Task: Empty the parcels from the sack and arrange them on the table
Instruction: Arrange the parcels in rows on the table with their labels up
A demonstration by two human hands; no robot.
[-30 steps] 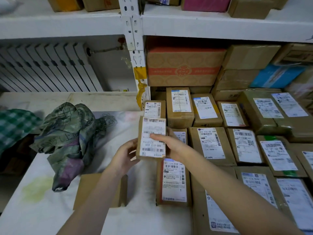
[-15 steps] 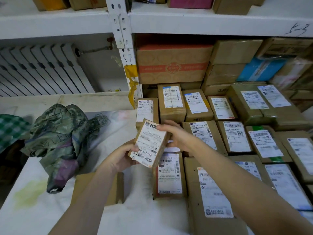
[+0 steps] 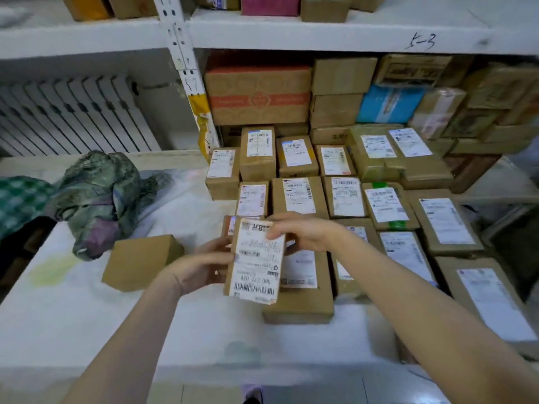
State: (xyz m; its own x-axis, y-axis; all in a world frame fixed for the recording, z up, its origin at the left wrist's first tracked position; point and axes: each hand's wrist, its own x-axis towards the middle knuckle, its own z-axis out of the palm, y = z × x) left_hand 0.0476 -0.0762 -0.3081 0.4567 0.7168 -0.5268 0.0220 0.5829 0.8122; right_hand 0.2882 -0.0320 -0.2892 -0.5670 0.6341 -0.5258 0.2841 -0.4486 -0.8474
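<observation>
Both hands are on one small parcel (image 3: 256,260) here, held up label-first toward the camera, and its printing reads upside down. The left hand (image 3: 201,266) has it by the left long edge, with the fingers (image 3: 224,246) curled round behind the cardboard and the thumb across the front. The right hand (image 3: 303,231) comes in from the other side and pinches the top right corner, its fingertips pressed on the label. The parcel sits in the air over the near end of the arranged group, in front of a larger flat box (image 3: 300,298) lying on the table (image 3: 73,316); whether the two touch, I cannot tell. Behind and to the right lie the labelled parcels (image 3: 297,195) in tidy rows, labels up, packed edge to edge and running back under the white shelf (image 3: 320,33). Over on the left the green sack (image 3: 99,196) lies crumpled and slack on the table, with a plain brown box (image 3: 140,262) just beside its near side, no label showing. At the back sits an orange-banded carton (image 3: 258,94), with a blue parcel (image 3: 388,103) further right among stacked brown ones. A white radiator (image 3: 67,118) stands behind the sack, and a green checked cloth (image 3: 20,199) shows at the far left edge.
</observation>
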